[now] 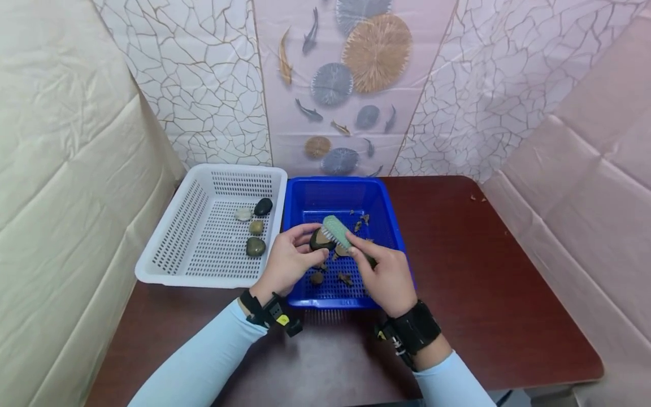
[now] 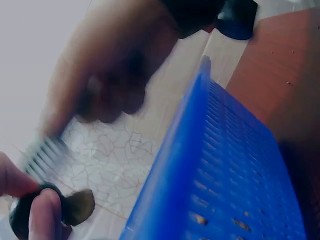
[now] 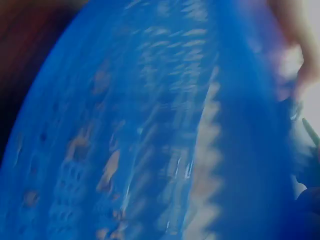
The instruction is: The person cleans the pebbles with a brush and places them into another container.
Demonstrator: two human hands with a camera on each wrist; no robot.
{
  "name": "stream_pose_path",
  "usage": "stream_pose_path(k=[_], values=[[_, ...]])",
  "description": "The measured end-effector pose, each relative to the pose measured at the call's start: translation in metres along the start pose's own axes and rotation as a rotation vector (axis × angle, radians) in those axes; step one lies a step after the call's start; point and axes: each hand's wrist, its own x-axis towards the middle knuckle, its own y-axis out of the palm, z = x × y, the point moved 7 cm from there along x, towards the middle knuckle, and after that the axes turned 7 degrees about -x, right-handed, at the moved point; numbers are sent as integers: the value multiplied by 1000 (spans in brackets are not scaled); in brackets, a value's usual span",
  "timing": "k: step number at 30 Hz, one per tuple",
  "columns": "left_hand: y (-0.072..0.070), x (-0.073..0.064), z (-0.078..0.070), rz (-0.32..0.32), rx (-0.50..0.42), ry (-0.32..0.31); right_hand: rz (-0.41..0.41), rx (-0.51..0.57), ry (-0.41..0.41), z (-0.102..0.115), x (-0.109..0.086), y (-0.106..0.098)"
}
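Over the blue basket (image 1: 335, 195), my left hand (image 1: 287, 260) pinches a dark stone (image 1: 316, 244) that has a brown, mud-like patch on its face. My right hand (image 1: 390, 277) grips a light green brush (image 1: 334, 229), its white bristles turned down onto the stone. In the left wrist view, thumb and fingers curl round the dark stone (image 2: 19, 214), with a brownish piece (image 2: 80, 207) beside it and the bristles (image 2: 47, 156) blurred just above. The right wrist view is smeared, filled mostly by the blue basket (image 3: 250, 150).
Brown clumps (image 1: 346, 278) and crumbs lie on the blue basket's floor. To its left, touching it, stands a white basket (image 1: 168, 277) holding several stones, among them a black one (image 1: 263, 207) and a greenish one (image 1: 255, 246). Small crumbs dot the reddish-brown table (image 1: 473, 271) at far right.
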Motion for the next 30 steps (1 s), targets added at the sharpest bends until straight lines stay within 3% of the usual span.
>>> stream_pose_path(k=[4,6,10,12,15,18,21,26,30], values=[[1,1,-4,11,39,27,-4,-113,51,-7,1,-2],[1,2,-5,15,63,41,-26,-86,34,-5,1,-4],[0,2,-5,-3,112,37,34,12,-5,1,1,1],[0,1,-4,-2,93,20,57,-27,18,-2,2,3],[0,0,-5,6,57,15,31,-92,71,-9,2,0],[1,0,-7,18,16,29,5,-16,56,-5,1,-5],[2,0,-7,26,-10,21,34,67,23,1,0,-3],[3,-1,-3,46,-76,-21,17,-42,48,-2,4,-5],[2,-2,-4,46,-130,-24,-1,18,27,5,5,-12]])
